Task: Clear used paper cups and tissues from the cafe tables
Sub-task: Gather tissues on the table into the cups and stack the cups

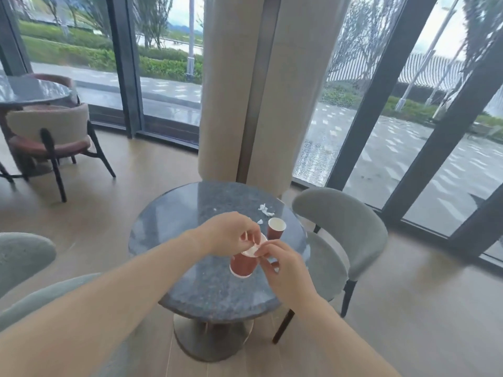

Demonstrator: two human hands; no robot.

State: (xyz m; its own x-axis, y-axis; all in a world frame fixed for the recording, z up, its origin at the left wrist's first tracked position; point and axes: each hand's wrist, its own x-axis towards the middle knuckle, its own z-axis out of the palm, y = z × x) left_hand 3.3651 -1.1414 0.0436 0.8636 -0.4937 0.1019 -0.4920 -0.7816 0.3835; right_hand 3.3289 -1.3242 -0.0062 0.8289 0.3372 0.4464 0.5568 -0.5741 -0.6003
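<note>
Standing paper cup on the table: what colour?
Reddish-brown outside, white inside; paper cup, head view.

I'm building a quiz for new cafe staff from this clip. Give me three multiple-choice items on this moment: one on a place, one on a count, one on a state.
1. Where do the loose tissue scraps lie?
A. on the floor
B. on the table's far right part, beyond the standing cup
C. on the grey chair seat

2. How many red paper cups show?
A. two
B. four
C. none

3. How is the cup in the hands?
A. crushed flat on the table
B. lying on its side
C. held above the table, white inside showing

Answers:
1 B: the tissue scraps lie on the round table beyond the standing cup.
2 A: only that one and the held cup show.
3 C: the left hand and right hand pinch at its rim, off the tabletop.
</note>
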